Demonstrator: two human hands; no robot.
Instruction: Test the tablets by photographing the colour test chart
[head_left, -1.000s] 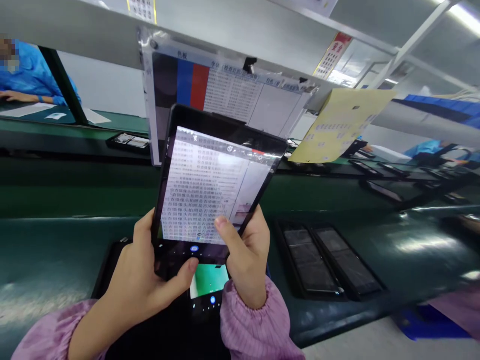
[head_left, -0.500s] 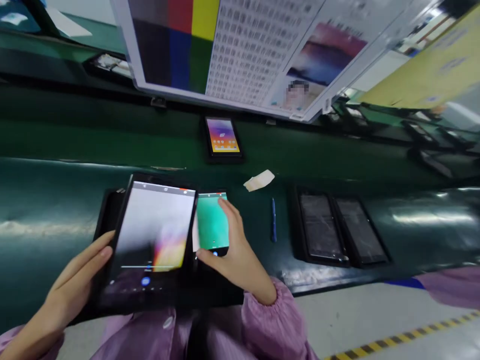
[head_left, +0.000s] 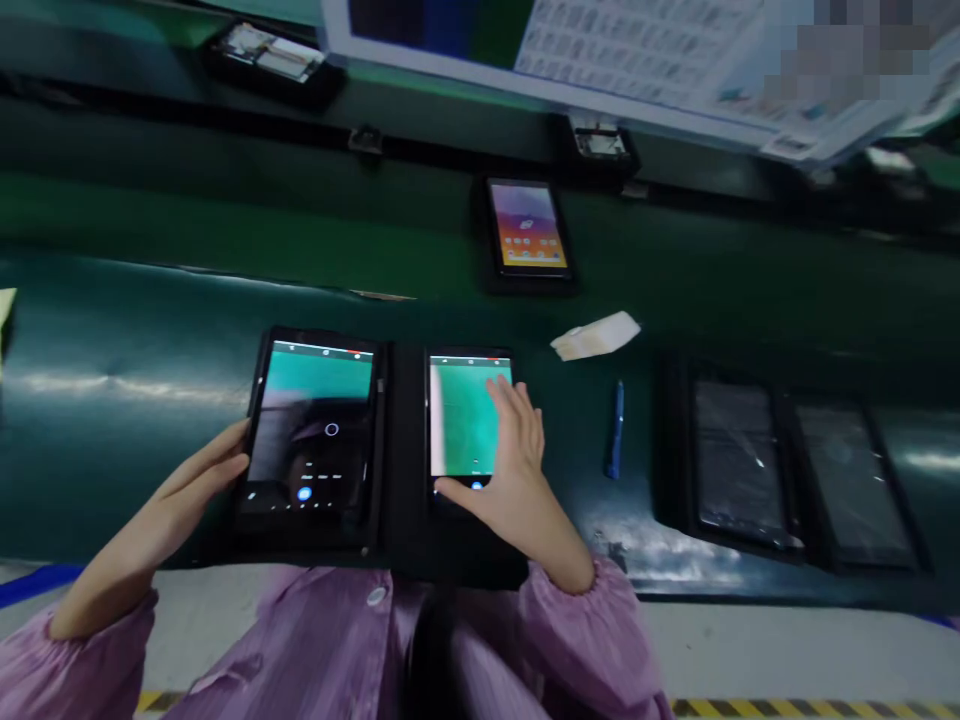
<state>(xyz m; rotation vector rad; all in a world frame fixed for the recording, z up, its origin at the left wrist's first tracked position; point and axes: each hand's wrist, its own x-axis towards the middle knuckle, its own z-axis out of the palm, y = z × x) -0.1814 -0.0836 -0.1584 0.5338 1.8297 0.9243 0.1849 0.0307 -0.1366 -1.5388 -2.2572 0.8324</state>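
A tablet (head_left: 315,430) with its camera app showing sits low over a black tray at the left front of the bench. My left hand (head_left: 199,480) grips its left edge, thumb and fingers at the side; the underside is hidden. Just to the right is a second tablet (head_left: 454,415) with a bright green camera picture. My right hand (head_left: 517,470) spreads across its right part, fingertips over the upper screen and thumb near the lower left corner. I cannot tell whether every fingertip touches the glass.
Behind lies a tablet with a lit home screen (head_left: 527,225). To the right are a folded white strip (head_left: 598,337), a blue pen (head_left: 616,430) and two dark-screened tablets (head_left: 742,455) (head_left: 855,480) in black trays. A printed board (head_left: 600,90) stands at the back.
The left tablet has come down from a raised, tilted position to lie flatter, farther from the green-screened tablet. Its camera picture turned from pale to green and dark. The view has tilted downward.
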